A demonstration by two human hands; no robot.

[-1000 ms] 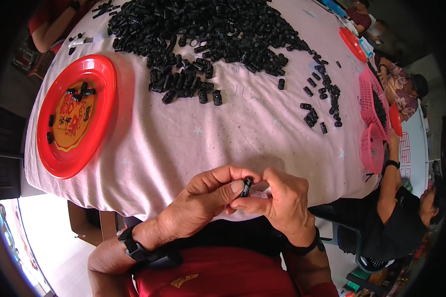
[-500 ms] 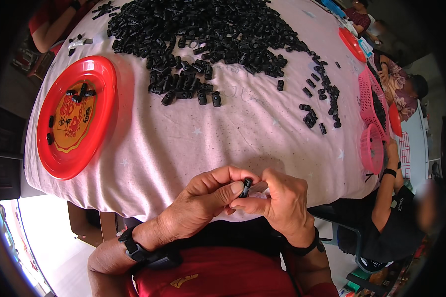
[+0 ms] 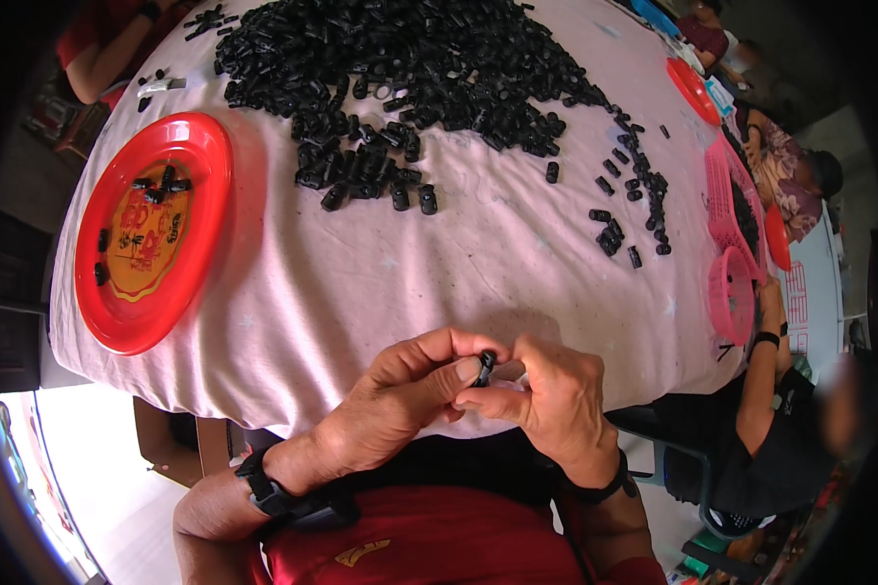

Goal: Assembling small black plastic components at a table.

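Both forearms rise from the lower edge and angle inward, bringing the hands together in front of the red shirt (image 3: 419, 536), over the near edge of the pink-clothed tabletop (image 3: 380, 292). The left hand (image 3: 385, 398) comes in from the lower left with its back partly turned up, the thumb laid forward and the index finger curved over above it. Its fingers pinch a small black cylindrical piece (image 3: 484, 367), which stands between the two hands with its top leaning slightly right.

The right hand (image 3: 562, 402) faces it, wrist below and knuckles raised, its index finger bent and its thumb pointing left toward the piece's lower end; whether its fingers also grip the piece cannot be told. A black watch (image 3: 263, 485) circles the left wrist. Beyond the hands lies a heap of similar black pieces (image 3: 410, 73), with a red plate (image 3: 215, 195) to the left holding several more.
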